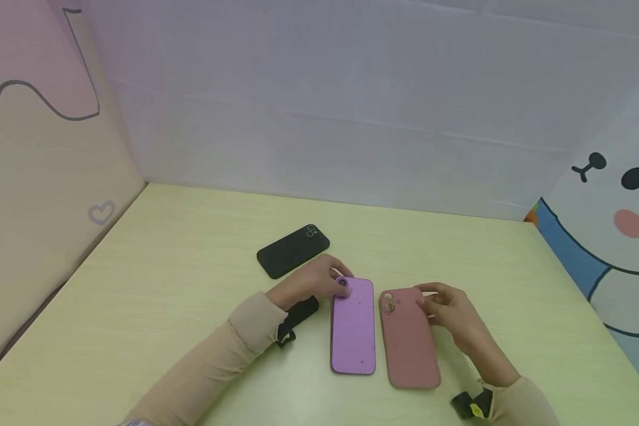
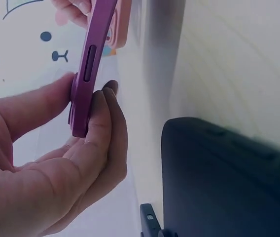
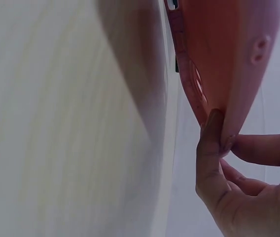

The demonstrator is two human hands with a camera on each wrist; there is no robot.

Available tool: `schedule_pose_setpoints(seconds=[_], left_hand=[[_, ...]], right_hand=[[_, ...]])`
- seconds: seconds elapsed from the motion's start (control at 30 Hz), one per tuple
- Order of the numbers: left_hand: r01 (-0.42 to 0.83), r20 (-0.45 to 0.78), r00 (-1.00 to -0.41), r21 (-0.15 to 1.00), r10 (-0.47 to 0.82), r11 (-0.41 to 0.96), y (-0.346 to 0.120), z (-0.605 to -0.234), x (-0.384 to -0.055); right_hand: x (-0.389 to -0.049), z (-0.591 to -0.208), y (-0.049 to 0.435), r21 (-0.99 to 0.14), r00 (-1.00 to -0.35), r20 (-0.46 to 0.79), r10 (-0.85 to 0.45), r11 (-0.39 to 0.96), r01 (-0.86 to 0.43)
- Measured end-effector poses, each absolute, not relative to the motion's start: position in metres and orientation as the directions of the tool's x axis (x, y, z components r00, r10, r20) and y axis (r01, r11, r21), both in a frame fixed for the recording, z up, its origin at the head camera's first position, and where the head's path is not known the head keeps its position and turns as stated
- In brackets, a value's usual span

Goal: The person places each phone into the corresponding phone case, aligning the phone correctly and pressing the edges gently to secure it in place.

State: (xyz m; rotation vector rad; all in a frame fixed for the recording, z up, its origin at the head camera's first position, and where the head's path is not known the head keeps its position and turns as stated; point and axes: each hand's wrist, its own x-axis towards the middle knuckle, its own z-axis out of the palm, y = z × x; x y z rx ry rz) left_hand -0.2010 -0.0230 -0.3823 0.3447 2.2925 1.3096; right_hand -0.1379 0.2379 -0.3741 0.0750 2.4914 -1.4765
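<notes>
In the head view, my left hand (image 1: 319, 278) pinches the top left corner of a purple phone (image 1: 354, 331), fingers partly covering its camera. The left wrist view shows the phone's slotted side edge (image 2: 89, 64) between thumb and fingers. My right hand (image 1: 452, 310) pinches the top right corner of a pink phone case (image 1: 411, 343) with camera cutouts. In the right wrist view the inside of the case (image 3: 211, 49) shows, hollow, held up off the table. Phone and case stand side by side, a narrow gap between them.
A black phone (image 1: 293, 251) lies at a slant on the pale wooden table (image 1: 191, 254), just beyond my left hand. Black camera mounts (image 1: 462, 404) sit at both wrists. A pale cloth wall (image 1: 351, 118) closes off the back, with printed panels at left and right.
</notes>
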Motion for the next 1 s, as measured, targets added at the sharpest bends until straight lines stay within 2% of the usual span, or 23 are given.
schedule_pose_setpoints(seconds=[0.17,0.33,1.0], left_hand=[[-0.096,-0.295,-0.847,0.902,0.441,0.42,-0.025,-0.383,-0.201],[-0.13,-0.309,-0.85,0.908,0.427,0.398,-0.026,-0.383,-0.199],[-0.17,-0.304,-0.827,0.937,0.472,0.305,-0.037,-0.384,-0.202]], right_hand=[[-0.138,-0.374,0.238,-0.864,-0.969,-0.235,-0.07,0.472,0.176],[-0.138,-0.375,0.239,-0.871,-0.969,-0.241,-0.063,0.455,0.187],[-0.137,-0.373,0.24,-0.905,-0.974,-0.224,-0.044,0.381,0.191]])
